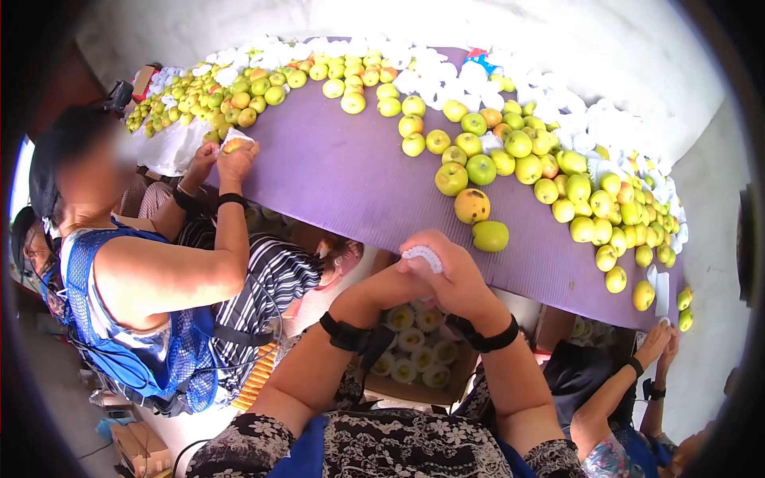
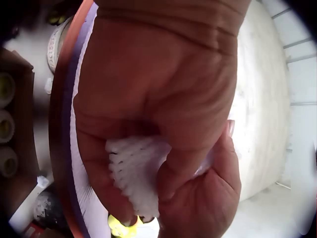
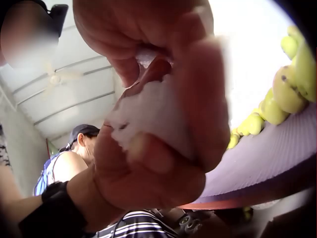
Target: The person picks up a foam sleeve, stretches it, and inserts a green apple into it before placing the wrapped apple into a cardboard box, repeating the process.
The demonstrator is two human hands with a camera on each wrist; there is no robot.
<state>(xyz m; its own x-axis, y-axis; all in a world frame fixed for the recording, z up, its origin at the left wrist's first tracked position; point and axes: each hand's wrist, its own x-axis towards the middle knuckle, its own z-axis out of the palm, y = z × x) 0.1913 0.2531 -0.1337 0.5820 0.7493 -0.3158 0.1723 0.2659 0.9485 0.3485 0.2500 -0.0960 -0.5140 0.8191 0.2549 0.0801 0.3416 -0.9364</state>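
A white foam net [image 1: 422,256] is held between both hands at the purple table's near edge. In the left wrist view, my left hand [image 2: 153,84] curls its fingers and thumb round the foam net [image 2: 136,171]; my right hand [image 2: 203,203] meets it from below. The right wrist view has my right hand [image 3: 198,94] gripping the net [image 3: 153,116] from above and my left hand [image 3: 143,183] around its lower side, thumb pressed on it. Fingers cover much of the net, so whether it contains anything cannot be told.
Many loose apples [image 1: 480,170] and white foam nets [image 1: 430,76] line the purple table [image 1: 335,167]. Below its edge stands a box of netted apples [image 1: 410,340]. One person [image 1: 151,263] works at the left; another person's hands [image 1: 657,342] are at the right.
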